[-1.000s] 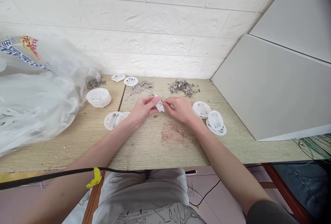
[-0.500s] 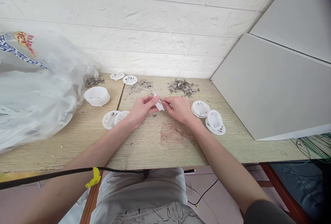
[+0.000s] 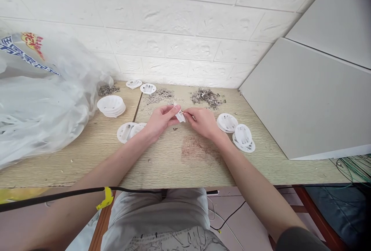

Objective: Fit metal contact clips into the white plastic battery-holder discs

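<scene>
A white plastic piece (image 3: 180,116) is tilted up between my hands, above the middle of the table. My left hand (image 3: 162,120) grips it between thumb and fingers. My right hand (image 3: 199,121) is closed at the piece's right side, thumb and forefinger pinched; what they hold, if anything, is too small to tell. Behind my hands lie two heaps of small metal parts, a lighter one (image 3: 160,95) and a darker one (image 3: 206,97). A small metal part (image 3: 175,129) lies just below the white piece.
Stacked white discs stand at the left (image 3: 111,106) and right (image 3: 227,122), with more discs (image 3: 243,135) beside them. A big plastic bag (image 3: 43,100) fills the left side. A grey panel (image 3: 313,100) leans at the right. A black cable (image 3: 63,194) crosses the front.
The white piece has turned slightly in my left hand, and my right fingers have shifted a little at its side. The whole view has moved slightly.
</scene>
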The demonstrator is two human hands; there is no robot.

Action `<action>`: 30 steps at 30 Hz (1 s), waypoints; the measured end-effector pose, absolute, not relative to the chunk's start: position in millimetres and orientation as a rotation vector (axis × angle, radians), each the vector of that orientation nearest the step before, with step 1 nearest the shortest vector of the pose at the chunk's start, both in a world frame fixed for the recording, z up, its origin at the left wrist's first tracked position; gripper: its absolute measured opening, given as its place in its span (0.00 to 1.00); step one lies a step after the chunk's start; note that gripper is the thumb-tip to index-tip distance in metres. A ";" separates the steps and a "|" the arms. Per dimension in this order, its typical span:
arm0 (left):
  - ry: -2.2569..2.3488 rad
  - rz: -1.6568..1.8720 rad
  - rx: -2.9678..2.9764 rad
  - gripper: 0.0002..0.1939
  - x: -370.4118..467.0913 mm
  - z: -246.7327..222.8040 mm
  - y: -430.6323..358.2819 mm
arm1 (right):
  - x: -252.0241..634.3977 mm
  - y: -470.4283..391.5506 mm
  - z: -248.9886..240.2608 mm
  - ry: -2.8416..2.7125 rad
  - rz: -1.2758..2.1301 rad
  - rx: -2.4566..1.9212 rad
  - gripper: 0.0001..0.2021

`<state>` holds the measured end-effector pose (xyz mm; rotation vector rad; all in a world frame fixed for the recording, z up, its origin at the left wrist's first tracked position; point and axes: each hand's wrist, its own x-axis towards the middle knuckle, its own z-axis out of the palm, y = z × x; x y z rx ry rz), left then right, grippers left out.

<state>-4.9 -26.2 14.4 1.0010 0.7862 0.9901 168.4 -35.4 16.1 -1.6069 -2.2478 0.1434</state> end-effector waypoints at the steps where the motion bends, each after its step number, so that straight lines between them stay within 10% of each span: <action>1: 0.782 0.992 1.005 0.20 -5.0 14.6 -26.1 | 168.4 -35.4 16.2 -2.246 0.147 -1.601 0.15; 30: 0.757 0.971 0.982 0.20 -3.6 15.2 -27.4 | 171.4 -35.6 17.0 -2.249 0.182 -1.533 0.15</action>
